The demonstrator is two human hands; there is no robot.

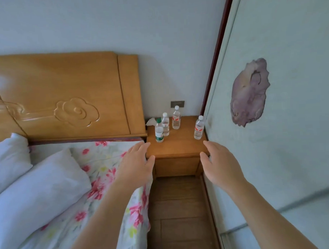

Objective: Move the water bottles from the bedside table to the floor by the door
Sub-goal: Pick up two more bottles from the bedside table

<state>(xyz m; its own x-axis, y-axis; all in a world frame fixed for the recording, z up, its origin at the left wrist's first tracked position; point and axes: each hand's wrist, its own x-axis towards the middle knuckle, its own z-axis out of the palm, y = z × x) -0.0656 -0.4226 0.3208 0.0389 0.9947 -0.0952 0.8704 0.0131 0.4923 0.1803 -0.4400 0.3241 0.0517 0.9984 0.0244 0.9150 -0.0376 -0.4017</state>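
Over on the far left, two white pillows point(37, 184) are lying on the bed, with the flowered sheet point(98, 164) spreading out beside them. Behind, the carved wooden headboard point(65, 94) is standing against the pale wall.

Moving in, the left hand point(137, 162) is hovering over the edge of the bed. Its fingers are straight and slightly spread, holding nothing, and its fingertips are reaching just to the near left corner of the worktop point(177, 146).

And there are the bottles, all four standing upright on that small wooden worktop, none of them being touched. The green-labelled bottle point(159, 133) is standing nearest on the left side. A white-capped bottle point(165, 125) is right behind it, so close that I cannot tell whether they are touching. A crumpled tissue point(151, 121) is sitting at the back left corner. A third bottle point(176, 118), red-labelled, is standing further back near the wall, below a grey wall plate point(177, 104). The fourth bottle point(199, 128) is standing apart from the others at the right edge, just beside the pale panel point(273, 157).

The right hand point(219, 163) is hanging at the near right corner of the worktop, fingers relaxed and apart, gripping nothing. Below, the wooden floor point(181, 207) is running between the bed and the panel, which is carrying a purple sticker point(249, 92).
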